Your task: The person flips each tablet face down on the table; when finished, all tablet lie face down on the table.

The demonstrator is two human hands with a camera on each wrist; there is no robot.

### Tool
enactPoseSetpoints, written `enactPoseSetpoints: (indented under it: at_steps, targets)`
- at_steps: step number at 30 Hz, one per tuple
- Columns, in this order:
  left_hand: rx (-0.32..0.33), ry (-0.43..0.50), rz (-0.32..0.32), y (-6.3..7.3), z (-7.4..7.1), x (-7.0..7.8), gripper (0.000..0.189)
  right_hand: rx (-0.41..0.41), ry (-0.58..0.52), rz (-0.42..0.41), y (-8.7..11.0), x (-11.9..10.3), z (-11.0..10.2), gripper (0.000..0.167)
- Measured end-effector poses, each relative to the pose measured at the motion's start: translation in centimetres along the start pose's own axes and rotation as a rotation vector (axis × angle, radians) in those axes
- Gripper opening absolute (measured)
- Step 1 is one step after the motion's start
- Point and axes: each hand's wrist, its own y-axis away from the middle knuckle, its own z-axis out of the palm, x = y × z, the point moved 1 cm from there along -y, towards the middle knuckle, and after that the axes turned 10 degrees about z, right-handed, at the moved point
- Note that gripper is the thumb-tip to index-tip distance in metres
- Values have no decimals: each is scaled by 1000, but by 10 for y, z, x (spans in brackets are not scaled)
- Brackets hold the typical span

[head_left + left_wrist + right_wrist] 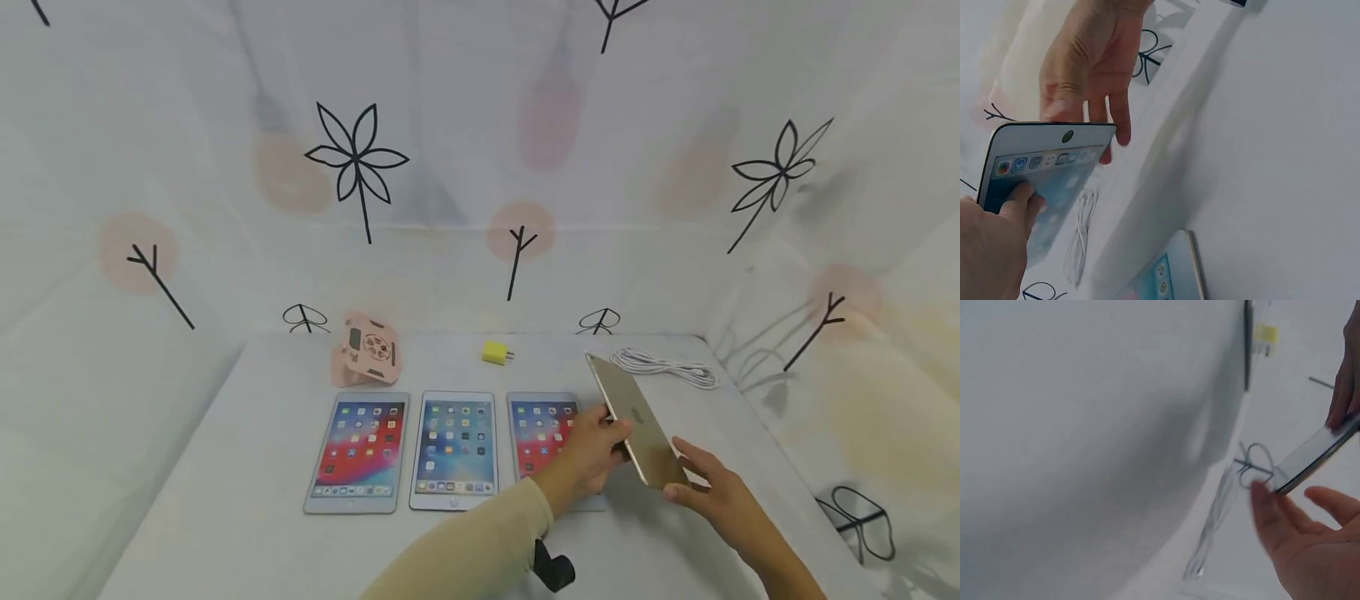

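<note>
A gold-backed tablet (637, 417) is held tilted above the table at the right, its back showing in the head view. My left hand (592, 446) grips it by its left edge, with fingers over the lit screen (1060, 178) in the left wrist view. At the tablet's lower end is my right hand (716, 492), thumb and fingers spread around the corner. The right wrist view shows those fingers (1266, 512) blurred beside the tablet's end. Beneath my left forearm lies a tablet with a red and blue screen (536, 425), partly hidden.
Two more lit tablets, one with a blue screen (454, 446) and one with a red and blue screen (360, 450), lie face up to the left. Behind them are a pink stand (367, 350), a yellow charger plug (494, 352) and a coiled white cable (667, 367). Patterned cloth (450, 167) surrounds the table.
</note>
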Motion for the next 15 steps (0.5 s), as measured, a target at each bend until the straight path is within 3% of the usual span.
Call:
enactPoseSetpoints:
  at_steps: [3,5,12,15]
  targets:
    - [38,-21,-12,-1,-4,-4,32,-94,-48,154,-3,15,-8,82]
    - [67,-54,-30,-1,-5,-7,28,-142,-57,198,-5,23,-12,84]
    - [221,-271,-106,5,-2,-15,16,-120,10,191,-7,41,-16,84]
    - [257,-372,-159,9,-1,-14,20,-112,55,197,-8,47,-19,86]
